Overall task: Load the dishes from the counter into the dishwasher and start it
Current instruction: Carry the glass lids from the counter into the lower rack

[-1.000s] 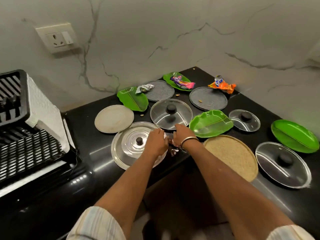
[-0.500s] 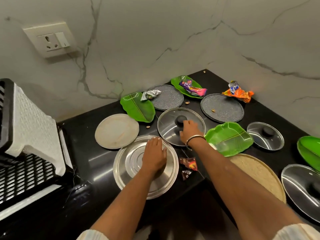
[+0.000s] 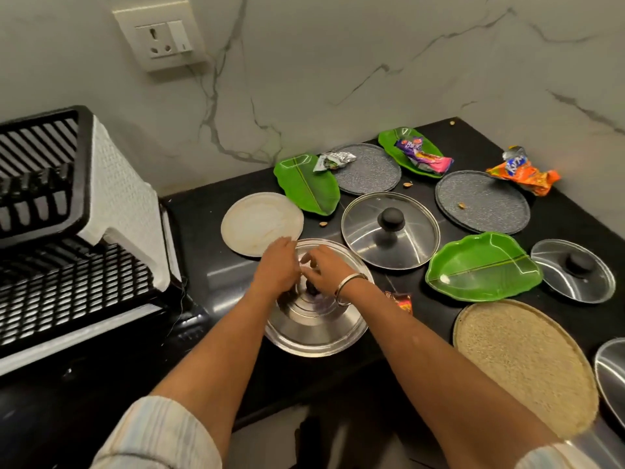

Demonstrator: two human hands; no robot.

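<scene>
Both hands hover over a large steel lid (image 3: 314, 333) near the front edge of the black counter (image 3: 209, 265). My left hand (image 3: 277, 265) lies on the lid's far side, fingers stretched toward its rim. My right hand (image 3: 326, 270), a bangle on its wrist, has curled fingers whose tips meet the left hand above the lid's dark knob; whether they hold anything is hidden. Around the lid lie a beige plate (image 3: 257, 225), a glass lid (image 3: 372, 245), two green leaf plates (image 3: 304, 187) (image 3: 480, 269), two grey plates (image 3: 368, 170) (image 3: 483, 201) and a tan plate (image 3: 521, 363).
A black slatted rack (image 3: 67, 258) with white foam (image 3: 125, 198) stands at the left. Snack wrappers lie on a third green plate (image 3: 399, 143), at the back right (image 3: 521, 170) and beside my right wrist (image 3: 402, 301). A small glass lid (image 3: 571, 275) sits far right. A wall socket (image 3: 162, 38) is above.
My right hand left the glass lid's knob and moved left to meet my left hand over the steel lid. The camera shifted left and closer.
</scene>
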